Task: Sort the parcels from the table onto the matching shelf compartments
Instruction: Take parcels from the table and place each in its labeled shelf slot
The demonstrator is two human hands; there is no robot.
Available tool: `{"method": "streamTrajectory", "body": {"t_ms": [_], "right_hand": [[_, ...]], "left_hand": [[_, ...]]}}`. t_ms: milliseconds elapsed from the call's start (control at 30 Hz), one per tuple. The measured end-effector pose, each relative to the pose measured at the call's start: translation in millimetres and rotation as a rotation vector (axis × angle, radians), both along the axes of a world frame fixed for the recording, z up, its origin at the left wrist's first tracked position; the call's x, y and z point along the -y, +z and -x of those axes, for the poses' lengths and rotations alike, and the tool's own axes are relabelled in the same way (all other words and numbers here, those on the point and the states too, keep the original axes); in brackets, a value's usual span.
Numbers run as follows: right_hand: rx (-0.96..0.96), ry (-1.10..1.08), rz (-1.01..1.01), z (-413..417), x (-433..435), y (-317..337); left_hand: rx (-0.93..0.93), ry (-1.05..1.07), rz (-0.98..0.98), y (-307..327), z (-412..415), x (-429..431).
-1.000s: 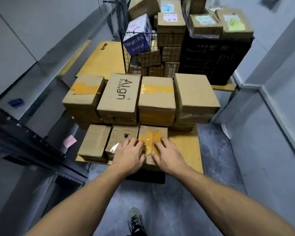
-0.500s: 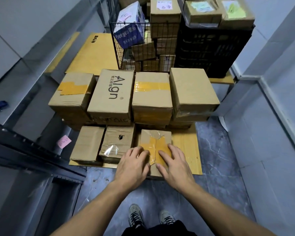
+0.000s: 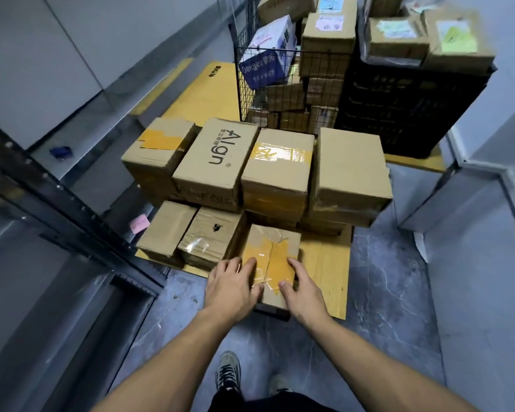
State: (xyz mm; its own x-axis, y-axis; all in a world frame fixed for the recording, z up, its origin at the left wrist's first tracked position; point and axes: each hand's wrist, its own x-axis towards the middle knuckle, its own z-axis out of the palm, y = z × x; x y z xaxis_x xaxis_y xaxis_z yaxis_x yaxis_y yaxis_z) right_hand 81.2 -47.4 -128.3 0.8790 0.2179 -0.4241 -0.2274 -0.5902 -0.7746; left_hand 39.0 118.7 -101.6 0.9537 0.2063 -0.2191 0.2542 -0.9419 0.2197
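Since a moment ago the two hands have slid apart from the top of the taped parcel [image 3: 272, 251] to its side edges, and the parcel sits nearer the front of the counter [image 3: 324, 272] than its two neighbours. A shoe [image 3: 228, 373] shows on the grey floor below the forearms.

The left hand [image 3: 231, 288] clasps the parcel's left edge, its fingers [image 3: 249, 263] lying along the top corner and the thumb pressed on the yellow tape. The right hand [image 3: 302, 289] clasps the right edge, thumb on the tape and the other fingers bent over the side. The parcel rests on the counter, held between both hands.

Just left of it lies a box with a hole in its lid [image 3: 211, 236], then a plain box [image 3: 168, 227]. A pink note [image 3: 139, 223] lies beside that one, and the dark shelf frame [image 3: 57, 203] runs across the left.

Behind the front row stands a taller stack: a box patched with yellow tape [image 3: 158, 147], the Align box [image 3: 217, 162], a box with a yellow band [image 3: 277, 162] and a plain brown box [image 3: 351, 168].

Farthest back, a wire basket [image 3: 244, 84] and a black crate [image 3: 399, 108] are piled with more parcels.
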Motion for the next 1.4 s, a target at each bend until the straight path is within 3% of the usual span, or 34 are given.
{"method": "streamTrajectory", "body": {"t_ms": [133, 267, 400, 633, 833, 1000, 1100, 1200, 1400], "right_hand": [[0.005, -0.005, -0.12, 1.1, 18.5, 6.8], [0.002, -0.002, -0.273, 4.7, 29.1, 13.9], [0.043, 0.031, -0.373, 9.5, 32.0, 18.8], [0.121, 0.129, -0.441, 12.2, 29.8, 40.6], [0.265, 0.212, -0.224, 10.5, 29.7, 49.6], [0.079, 0.198, -0.404, 11.9, 20.8, 57.5], [0.121, 0.151, -0.461, 15.1, 17.7, 57.4], [0.132, 0.128, -0.547, 13.1, 19.3, 62.4], [-0.102, 0.113, -0.837, 6.1, 22.1, 74.8]], "left_hand": [[0.157, 0.025, 0.192, 1.1, 13.7, 8.3], [0.364, 0.147, 0.591, 7.7, 28.6, 10.0], [0.539, 0.341, 0.703, 19.4, 37.1, 10.6], [0.481, 0.433, 0.899, 27.6, 40.9, 15.9], [0.545, 0.396, 0.784, 39.6, 52.1, 13.0], [0.598, 0.32, 0.704, 51.1, 56.7, 22.6], [0.61, 0.3, 0.786, 57.8, 55.6, 30.6], [0.665, 0.342, 0.913, 59.7, 54.7, 30.3], [0.615, 0.474, 0.8, 45.4, 57.9, 8.9]]}}
